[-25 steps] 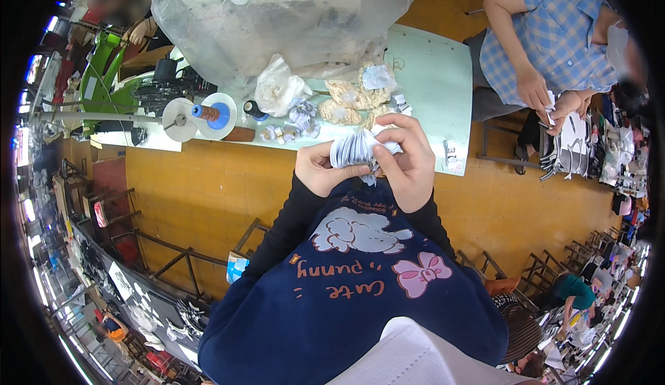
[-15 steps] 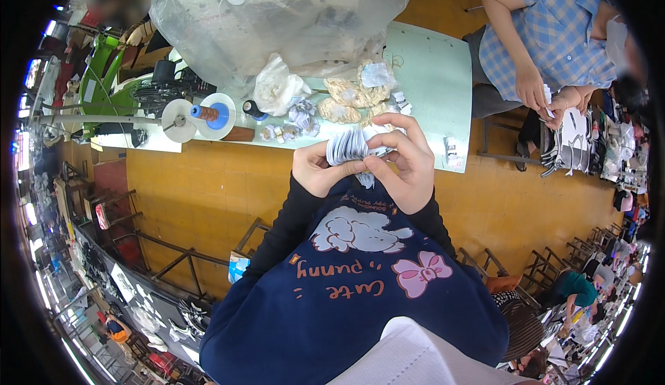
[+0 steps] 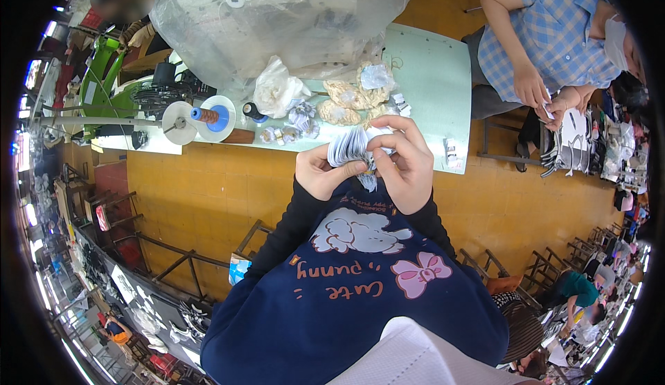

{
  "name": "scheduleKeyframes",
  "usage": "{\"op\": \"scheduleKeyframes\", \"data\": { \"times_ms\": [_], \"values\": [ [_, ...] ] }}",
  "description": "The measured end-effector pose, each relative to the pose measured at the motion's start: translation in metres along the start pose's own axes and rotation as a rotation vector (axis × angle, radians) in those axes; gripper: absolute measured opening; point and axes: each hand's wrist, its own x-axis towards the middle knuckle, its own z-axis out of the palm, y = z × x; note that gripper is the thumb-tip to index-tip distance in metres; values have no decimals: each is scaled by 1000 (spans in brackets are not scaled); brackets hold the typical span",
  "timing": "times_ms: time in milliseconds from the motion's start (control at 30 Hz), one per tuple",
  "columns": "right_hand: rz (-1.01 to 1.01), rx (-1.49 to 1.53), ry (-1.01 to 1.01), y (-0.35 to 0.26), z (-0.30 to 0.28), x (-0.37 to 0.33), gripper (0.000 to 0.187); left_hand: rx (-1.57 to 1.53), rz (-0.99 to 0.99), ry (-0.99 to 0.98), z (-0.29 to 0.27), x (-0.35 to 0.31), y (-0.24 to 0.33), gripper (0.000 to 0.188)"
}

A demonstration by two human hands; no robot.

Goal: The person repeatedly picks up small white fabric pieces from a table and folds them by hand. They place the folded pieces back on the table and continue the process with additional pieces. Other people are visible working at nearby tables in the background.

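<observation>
A thick bundle of small white labels (image 3: 350,147) is fanned out in front of my chest, just off the table's near edge. My left hand (image 3: 318,172) grips it from the left, its thumb pressed along the lower side. With thumb and forefinger drawn together, my right hand (image 3: 407,160) holds the right edge of the same bundle. Some label ends hang below between the two hands. Whether the right fingertips pinch one label or several cannot be made out.
The pale green table (image 3: 433,94) carries beige string bundles (image 3: 339,113), a white plastic bag (image 3: 276,87), small label bundles (image 3: 284,134) and a large clear plastic sheet (image 3: 277,25). Thread spools (image 3: 211,116) stand at left. A co-worker in a checked shirt (image 3: 554,39) sits at right, handling white pieces.
The fingers of my right hand have shifted slightly on the bundle, and the labels look a little more spread. Both hands stay in nearly the same place.
</observation>
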Motion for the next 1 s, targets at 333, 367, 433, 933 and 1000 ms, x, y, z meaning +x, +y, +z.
{"op": "scheduleKeyframes", "data": {
  "times_ms": [333,367,433,933,1000],
  "values": [
    [23,82,-19,1,0,4,8,35,5,0,0,0,0,24],
    [50,87,-29,0,-1,4,7,34,8,0,0,0,0,23],
    [96,93,-49,-1,-3,5,7,37,26,-12,-1,0,1,24],
    [-158,-97,46,4,-1,15,18,413,220,94,4,7,1,25],
    [-102,9,95,7,2,15,17,420,257,113,7,7,2,25]
  ]
}}
